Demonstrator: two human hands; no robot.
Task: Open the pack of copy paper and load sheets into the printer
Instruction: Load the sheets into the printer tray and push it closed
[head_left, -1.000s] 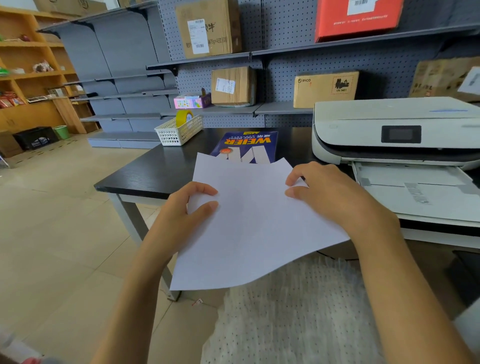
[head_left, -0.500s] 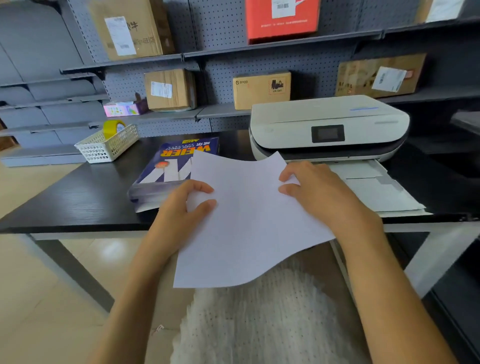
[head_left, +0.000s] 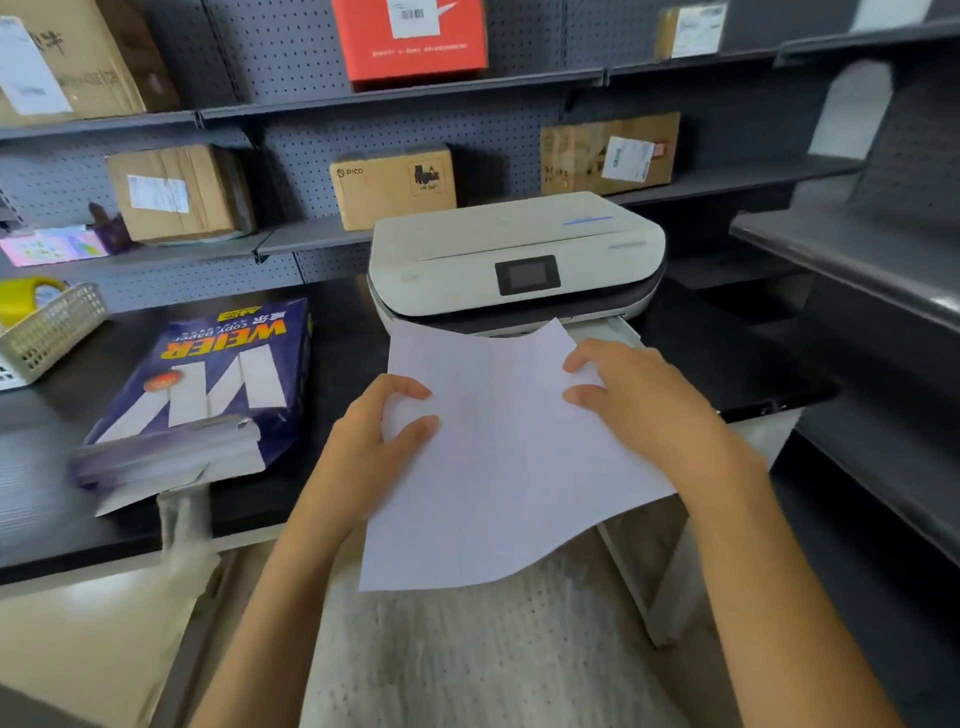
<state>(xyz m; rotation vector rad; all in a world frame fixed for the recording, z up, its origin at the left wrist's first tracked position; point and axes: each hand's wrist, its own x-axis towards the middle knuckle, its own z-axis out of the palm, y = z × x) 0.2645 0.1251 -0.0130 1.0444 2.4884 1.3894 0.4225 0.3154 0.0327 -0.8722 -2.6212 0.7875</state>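
White sheets pinched by left hand and right hand (both clamped); leading edge points at printer, directly ahead.

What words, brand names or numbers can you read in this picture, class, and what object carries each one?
"WEIER": blue paper pack, seen upside down.
"COPY PAPER": same pack, smaller line, only just legible.
"pico": brown carton on the shelf behind the printer.
Too blurred to read: the red box, the shipping labels on the other cartons, the printer's screen.
The sheet shows no text.
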